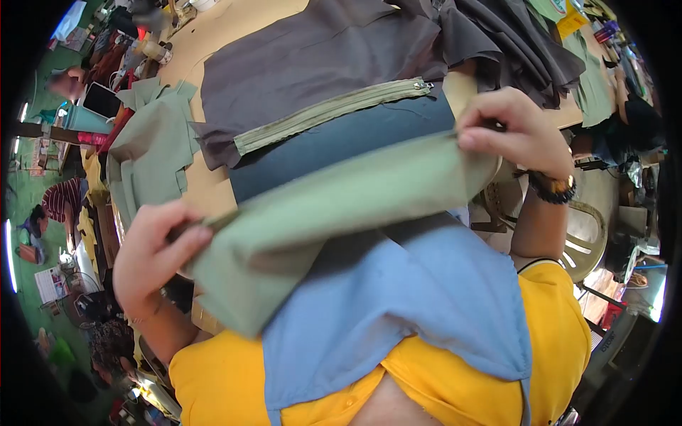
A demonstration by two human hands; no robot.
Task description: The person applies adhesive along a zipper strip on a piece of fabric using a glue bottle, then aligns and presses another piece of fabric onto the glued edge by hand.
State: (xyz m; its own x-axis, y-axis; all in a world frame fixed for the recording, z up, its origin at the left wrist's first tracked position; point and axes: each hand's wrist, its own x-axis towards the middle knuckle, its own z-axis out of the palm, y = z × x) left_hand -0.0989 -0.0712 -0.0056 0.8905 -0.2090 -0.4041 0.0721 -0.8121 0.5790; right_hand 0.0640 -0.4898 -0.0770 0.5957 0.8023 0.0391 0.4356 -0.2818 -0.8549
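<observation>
Hanging between 2 hands, a green cloth is held in front of a blue apron, with part of a black board hidden by it. Its upper edge is pinched at 1 end by the left hand and at the other by the right hand; the hands are held well apart. A green zipper is laid where the board meets dark cloth on the table; whether it is fastened cannot be told. If the green cloth is pulled harder by 1 hand, its edge could be skewed or a corner could be lost from the pinch. If it is swept low across the board, the zipper could be dragged out of line, or the cloth could be snagged by the metal pull. If its drooping left part is left slack, a crease could be folded in.
</observation>
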